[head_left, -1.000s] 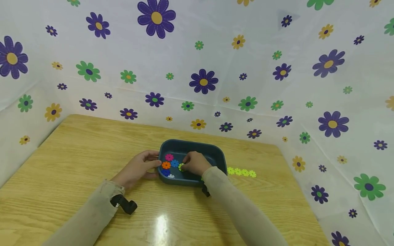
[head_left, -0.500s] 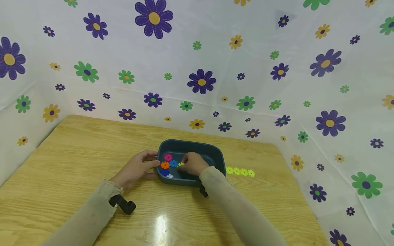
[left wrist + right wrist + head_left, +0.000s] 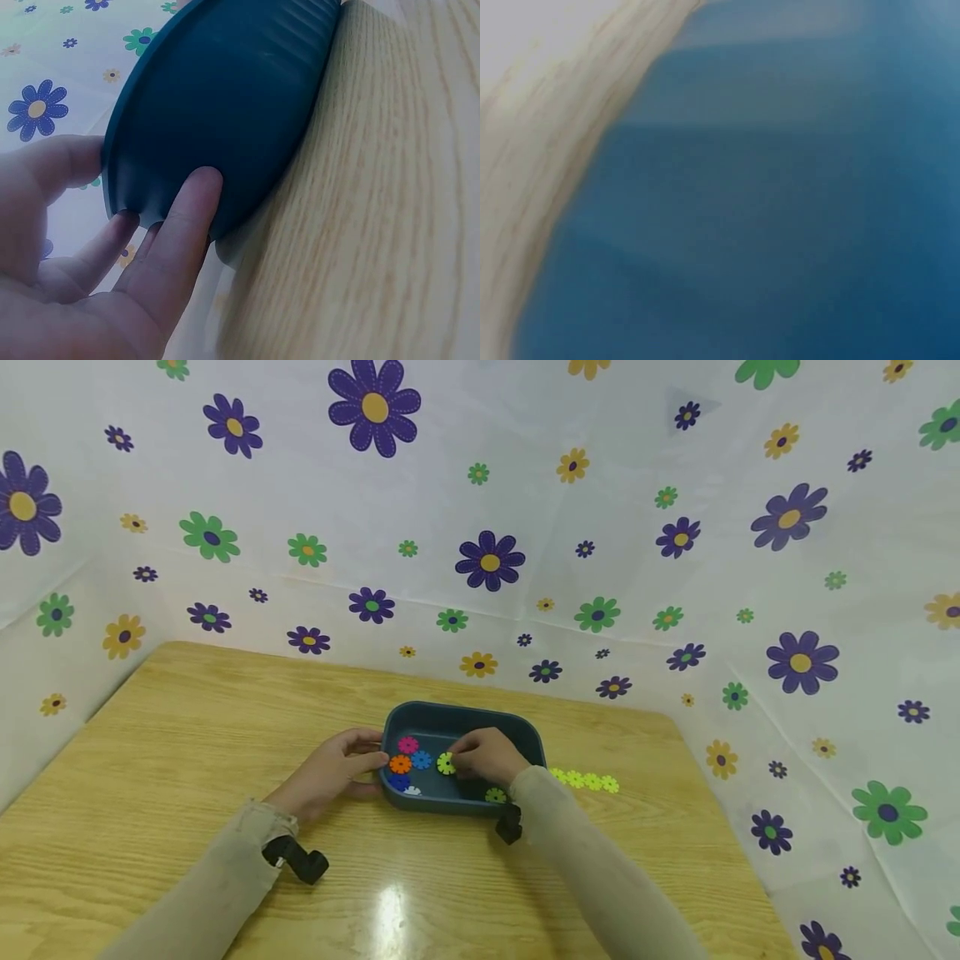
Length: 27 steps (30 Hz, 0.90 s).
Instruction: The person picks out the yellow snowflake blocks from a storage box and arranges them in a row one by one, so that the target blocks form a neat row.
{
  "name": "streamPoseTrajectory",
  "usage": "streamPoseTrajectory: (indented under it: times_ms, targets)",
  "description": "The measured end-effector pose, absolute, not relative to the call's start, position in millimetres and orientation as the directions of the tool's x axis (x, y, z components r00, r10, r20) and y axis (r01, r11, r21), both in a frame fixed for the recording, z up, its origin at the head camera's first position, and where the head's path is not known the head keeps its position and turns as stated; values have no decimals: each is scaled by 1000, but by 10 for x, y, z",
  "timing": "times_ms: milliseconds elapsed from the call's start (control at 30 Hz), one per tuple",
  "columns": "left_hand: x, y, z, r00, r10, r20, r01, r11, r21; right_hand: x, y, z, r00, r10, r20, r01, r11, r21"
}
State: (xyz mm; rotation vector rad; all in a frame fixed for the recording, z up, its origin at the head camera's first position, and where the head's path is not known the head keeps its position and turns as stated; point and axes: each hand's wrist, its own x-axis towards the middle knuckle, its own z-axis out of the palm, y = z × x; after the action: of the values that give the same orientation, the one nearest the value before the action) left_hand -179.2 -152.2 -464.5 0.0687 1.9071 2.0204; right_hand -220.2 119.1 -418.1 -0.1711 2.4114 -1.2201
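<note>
In the head view a dark blue tray point(image 3: 442, 808) stands on the table. Its left end is touched by the fingers of my left hand point(image 3: 330, 775); the left wrist view shows fingertips point(image 3: 202, 184) against the outer wall. Inside the tray, my right hand point(image 3: 491, 756) pinches the edge of a yellow-green snowflake disc point(image 3: 446, 764). Pink point(image 3: 408, 744), orange point(image 3: 401, 764), light blue point(image 3: 422, 760), dark blue point(image 3: 399, 782) and white point(image 3: 412, 791) discs lie at the tray's left end. Another yellow-green disc point(image 3: 495, 795) lies near the front wall. The right wrist view shows only blurred blue tray wall point(image 3: 742, 210).
A row of several yellow-green discs point(image 3: 592, 782) lies on the wooden table point(image 3: 300, 710) just right of the tray. White cloth with printed flowers point(image 3: 420, 510) hangs behind and along the sides of the table. Each wrist wears a black camera mount point(image 3: 296, 858).
My right hand has shifted right inside the tray, and the yellow-green disc has moved right with it, away from the light blue disc. A second yellow-green disc shows below my wrist. The left hand stays.
</note>
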Motion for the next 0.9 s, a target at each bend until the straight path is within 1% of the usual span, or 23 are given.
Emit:
streamPoseTrajectory:
  times_ms: [167,367,567,667,900]
  targets:
    - [-1780,-1521,-4634,-933,295,-206,-224,-29,974,-2167,1255,-4139,-912,-279,-302,114,534,-838]
    - [-1763,-1529,-4627,-929,309,-203,-228,-48,973,-2122,1360,-4076,-941,-251,-228,72,510,-857]
    - [-1757,-1537,-4634,-929,314,-195,-220,-46,974,-2107,1485,-4033,-950,-267,-164,26,456,-890]
    - [-1760,-1533,-4635,-929,313,-196,-222,-48,974,-2109,1585,-4012,-957,-256,-138,19,419,-908]
    - [-1769,-1514,-4623,-927,322,-190,-218,-52,975,-2100,1969,-3933,-978,-178,-107,29,394,-919]
